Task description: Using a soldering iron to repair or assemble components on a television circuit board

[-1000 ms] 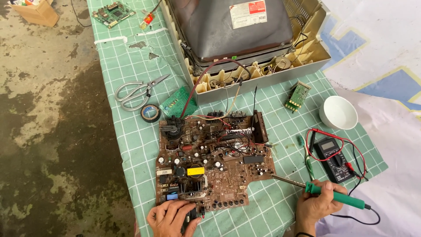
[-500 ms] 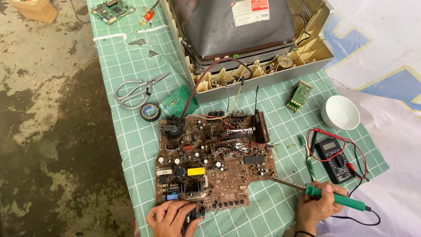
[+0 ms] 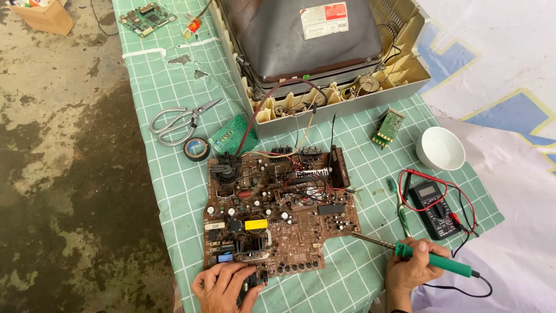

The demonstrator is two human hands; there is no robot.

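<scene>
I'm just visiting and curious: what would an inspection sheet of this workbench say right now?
Surface: green gridded mat covering the table.
Job's things: brown circuit board lying flat; soldering iron with green handle, its tip by the board's right edge.
Clutter: scissors, tape roll, white bowl, black meter, two small green boards, another at the far end.
Hands: left hand on the board's near edge; right hand gripping the soldering iron.
Cables: red and black meter leads; wires from the opened television to the board.
Surroundings: stained concrete floor, cardboard box, white and blue sheet.
</scene>
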